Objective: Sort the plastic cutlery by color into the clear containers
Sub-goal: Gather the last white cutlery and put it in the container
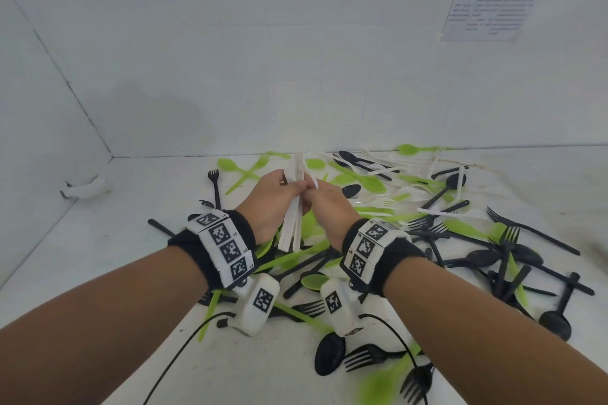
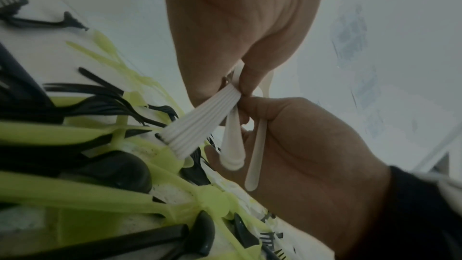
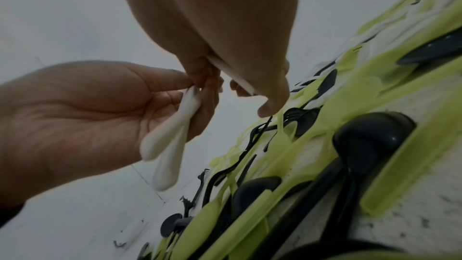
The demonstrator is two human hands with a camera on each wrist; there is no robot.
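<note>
My left hand [image 1: 271, 197] grips a bundle of white cutlery [image 1: 291, 227] by its middle, handles pointing down toward me. In the left wrist view the thumb presses on the ribbed stack of white handles [image 2: 200, 122]. My right hand [image 1: 327, 207] is against the bundle and pinches a single white piece [image 3: 233, 75] at its fingertips; that piece's handle [image 2: 256, 151] hangs beside the stack. Under both hands, a mixed pile of green [image 1: 371, 184], black [image 1: 329, 355] and loose white cutlery [image 1: 411, 194] covers the white table [image 1: 98, 256]. No clear container is in view.
White walls close the table at the back and left, meeting in a corner. A small white object [image 1: 87, 191] lies near that corner. A printed sheet [image 1: 493, 3] hangs on the back wall. Black cables [image 1: 184, 348] trail from the wrist cameras.
</note>
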